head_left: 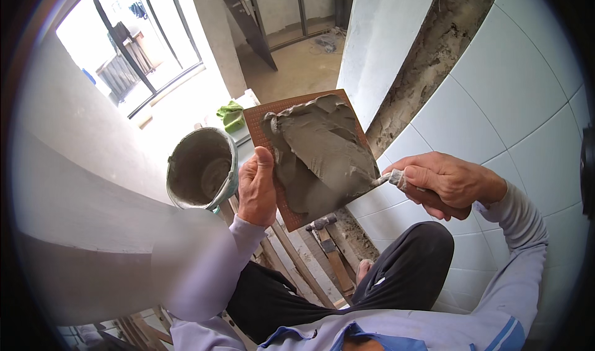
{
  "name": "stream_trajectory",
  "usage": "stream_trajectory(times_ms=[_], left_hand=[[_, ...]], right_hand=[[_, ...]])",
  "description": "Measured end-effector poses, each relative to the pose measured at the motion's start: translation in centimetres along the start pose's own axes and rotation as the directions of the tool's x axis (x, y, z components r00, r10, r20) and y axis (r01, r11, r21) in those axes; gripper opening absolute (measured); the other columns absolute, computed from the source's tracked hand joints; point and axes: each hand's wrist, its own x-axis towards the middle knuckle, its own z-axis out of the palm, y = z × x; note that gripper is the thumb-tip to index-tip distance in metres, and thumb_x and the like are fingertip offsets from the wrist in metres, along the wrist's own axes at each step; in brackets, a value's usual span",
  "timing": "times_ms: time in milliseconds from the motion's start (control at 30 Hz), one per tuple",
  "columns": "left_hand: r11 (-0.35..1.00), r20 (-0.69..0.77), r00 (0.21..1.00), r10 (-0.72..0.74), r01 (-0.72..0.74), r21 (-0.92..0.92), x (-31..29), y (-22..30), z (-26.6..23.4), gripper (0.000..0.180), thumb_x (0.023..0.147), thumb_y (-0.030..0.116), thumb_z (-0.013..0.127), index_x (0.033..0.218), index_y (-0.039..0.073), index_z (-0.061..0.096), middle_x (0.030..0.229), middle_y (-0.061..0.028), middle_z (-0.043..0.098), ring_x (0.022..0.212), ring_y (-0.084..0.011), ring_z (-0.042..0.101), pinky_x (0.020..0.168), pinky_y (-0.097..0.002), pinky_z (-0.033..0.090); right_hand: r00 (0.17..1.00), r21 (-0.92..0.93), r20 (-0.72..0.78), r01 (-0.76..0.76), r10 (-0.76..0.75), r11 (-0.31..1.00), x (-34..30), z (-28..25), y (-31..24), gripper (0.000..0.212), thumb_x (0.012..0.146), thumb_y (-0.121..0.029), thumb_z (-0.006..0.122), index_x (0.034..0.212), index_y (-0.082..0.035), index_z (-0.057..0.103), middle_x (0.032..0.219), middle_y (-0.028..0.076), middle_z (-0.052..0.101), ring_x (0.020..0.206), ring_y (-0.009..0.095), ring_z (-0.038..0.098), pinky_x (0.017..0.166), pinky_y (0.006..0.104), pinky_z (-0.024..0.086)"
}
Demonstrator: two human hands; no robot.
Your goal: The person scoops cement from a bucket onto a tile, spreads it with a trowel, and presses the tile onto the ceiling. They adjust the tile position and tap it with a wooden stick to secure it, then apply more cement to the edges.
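Observation:
My left hand [257, 186] holds a square reddish-brown tile [260, 124] by its lower left edge, back side up. Grey wet mortar [322, 152] covers most of the tile's face. My right hand [443, 180] grips the wooden handle of a trowel [387, 178], whose blade lies in the mortar at the tile's right edge. Both hands are held up in front of my chest, above my dark trousers [403, 270].
A mortar-smeared bucket [201, 168] stands just left of the tile. White wall tiles [508, 103] fill the right side, beside a bare rough strip of wall [427, 59]. A hammer [322, 222] and wooden slats [297, 258] lie below. A green cloth [230, 115] sits behind the tile.

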Motion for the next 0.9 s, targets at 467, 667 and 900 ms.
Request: stream_trajectory(times_ms=[467,667,900], left_hand=[[0.995,-0.016,0.995,-0.095,0.094,-0.040,1.1,-0.2,-0.7,0.058,0.100,0.054,0.042,0.100,0.001,0.064,0.094,-0.0056,0.070,0.080,-0.0101,0.066,0.070,-0.0259,0.056],[0.993,-0.034,0.994,-0.102,0.100,-0.058,1.0,1.0,-0.2,0.061,0.099,0.054,0.044,0.110,-0.002,0.063,0.099,-0.0084,0.070,0.086,-0.0158,0.069,0.077,-0.0309,0.059],[0.967,-0.020,0.987,-0.160,0.152,-0.205,1.0,0.9,-1.2,0.064,0.098,0.055,0.043,0.126,-0.001,0.053,0.116,-0.0123,0.065,0.099,-0.0217,0.068,0.085,-0.0379,0.060]], right_hand=[[0.999,-0.164,0.037,-0.009,0.015,0.986,-1.5,-0.3,-1.1,0.044,0.106,-0.024,0.037,0.136,0.004,0.050,0.065,0.004,0.055,0.046,0.011,0.054,0.044,0.0251,0.047],[0.969,-0.515,-0.057,0.179,-0.242,0.838,-3.4,-1.5,0.4,0.041,0.105,-0.022,0.040,0.134,0.005,0.052,0.060,0.004,0.056,0.044,0.014,0.054,0.047,0.0291,0.047],[0.989,-0.415,-0.142,-0.096,0.040,0.905,-5.7,-3.0,-0.5,0.040,0.103,-0.020,0.039,0.129,0.005,0.056,0.062,0.005,0.056,0.041,0.015,0.053,0.042,0.0294,0.047]])
